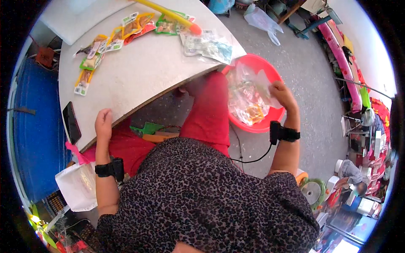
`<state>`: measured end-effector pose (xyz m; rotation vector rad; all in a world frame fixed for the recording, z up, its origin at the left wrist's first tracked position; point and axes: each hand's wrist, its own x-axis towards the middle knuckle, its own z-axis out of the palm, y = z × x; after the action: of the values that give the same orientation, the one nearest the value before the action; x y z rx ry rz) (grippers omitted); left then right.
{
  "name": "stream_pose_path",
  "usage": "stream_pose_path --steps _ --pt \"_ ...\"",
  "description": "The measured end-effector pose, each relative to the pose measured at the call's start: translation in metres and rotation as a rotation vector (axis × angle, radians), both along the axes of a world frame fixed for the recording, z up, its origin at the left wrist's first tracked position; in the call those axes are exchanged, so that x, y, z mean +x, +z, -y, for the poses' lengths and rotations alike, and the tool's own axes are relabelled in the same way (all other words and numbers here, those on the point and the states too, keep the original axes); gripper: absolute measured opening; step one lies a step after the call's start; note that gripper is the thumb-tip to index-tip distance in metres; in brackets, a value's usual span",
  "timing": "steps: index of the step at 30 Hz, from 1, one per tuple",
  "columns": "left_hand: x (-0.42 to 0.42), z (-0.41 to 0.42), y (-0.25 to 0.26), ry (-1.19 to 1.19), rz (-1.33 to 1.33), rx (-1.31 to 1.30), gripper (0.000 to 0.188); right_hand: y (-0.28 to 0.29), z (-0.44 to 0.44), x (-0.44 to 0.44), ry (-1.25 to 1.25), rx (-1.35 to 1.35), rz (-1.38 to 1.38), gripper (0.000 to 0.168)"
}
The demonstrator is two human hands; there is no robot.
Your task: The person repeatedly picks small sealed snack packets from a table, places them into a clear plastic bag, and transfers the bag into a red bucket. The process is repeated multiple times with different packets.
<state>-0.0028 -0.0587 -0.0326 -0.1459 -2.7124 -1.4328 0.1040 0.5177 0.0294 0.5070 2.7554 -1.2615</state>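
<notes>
My right hand (282, 94) is closed on the edge of a clear plastic bag (265, 85), above the right side of a red plastic basin (276, 70). The basin stands on the floor by my knee and holds crumpled clear plastic bags and an orange-edged packet (255, 113). My left hand (103, 122) is at the near edge of the white table (126, 76), its fingers curled in with nothing visible in them. A smartphone (72, 122) lies to its left. Several food packets (115, 39) form a curved row across the table, and clear pouches (207, 47) lie at its right corner.
A yellow tube with an orange tip (195, 29) extends over the table's far side. White foam box (79, 19) is at the back left. A cable (253, 161) runs from my right wrist strap. Another person (351, 172) is at the far right, near shelves. A white bag (77, 186) hangs at my left.
</notes>
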Motion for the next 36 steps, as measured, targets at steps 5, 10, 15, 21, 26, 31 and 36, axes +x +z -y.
stream_pose_path --steps 5,10,15,21,26,31,36 --pt "-0.005 0.005 -0.006 0.032 0.022 0.034 0.016 -0.116 -0.045 -0.01 -0.07 0.229 0.169 0.021" --pt "-0.002 0.01 -0.011 0.073 0.046 0.141 0.017 -0.162 -0.044 -0.027 -0.075 0.261 0.183 0.024" --pt "-0.005 0.008 -0.01 0.062 0.093 0.174 0.015 -0.181 -0.069 -0.056 -0.087 0.535 -0.017 0.016" --pt "0.009 0.006 0.001 0.111 0.118 0.256 0.016 -0.155 -0.027 -0.094 -0.026 0.787 -0.036 0.02" --pt "0.018 0.029 -0.001 0.179 0.078 0.305 0.015 -0.191 0.001 -0.089 0.119 0.774 0.126 0.019" --pt "0.047 0.077 0.023 0.36 -0.043 0.099 0.015 -0.179 0.047 -0.091 0.097 0.445 -0.13 0.017" --pt "0.087 0.155 0.017 0.654 -0.257 -0.284 0.017 -0.148 0.058 -0.096 -0.084 0.083 -0.359 0.015"
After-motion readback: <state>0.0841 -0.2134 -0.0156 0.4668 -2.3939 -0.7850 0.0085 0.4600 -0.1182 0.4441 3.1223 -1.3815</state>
